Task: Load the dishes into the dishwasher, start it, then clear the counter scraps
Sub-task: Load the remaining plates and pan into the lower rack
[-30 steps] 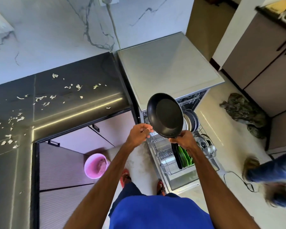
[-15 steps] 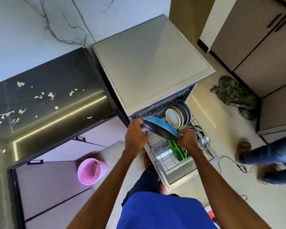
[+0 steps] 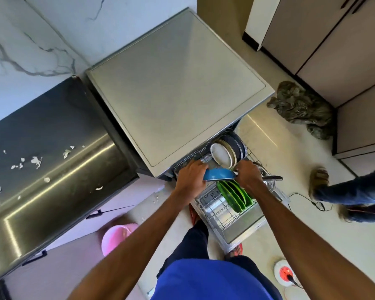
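A blue-bottomed black frying pan (image 3: 219, 174) is gripped at its rim by the left hand (image 3: 191, 177) and near its handle by the right hand (image 3: 248, 177). It is held over the wire dishwasher rack (image 3: 217, 210), apparently just above upright green plates (image 3: 234, 194).

Two hands, the left hand (image 3: 189, 177) and the right hand (image 3: 248, 176), at the frame's centre. One blue-bottomed pan (image 3: 219, 174) between them. One dishwasher (image 3: 178, 83), upper centre, with one pulled-out wire rack (image 3: 221, 210). About four green plates (image 3: 234, 194) stand in it; the white and dark plates (image 3: 227, 151) behind them overlap too much to count. One pink bucket (image 3: 115, 236), lower left. Roughly a dozen pale scraps (image 3: 36, 160) on the counter (image 3: 52, 131), left. One crumpled cloth (image 3: 301, 107), right.
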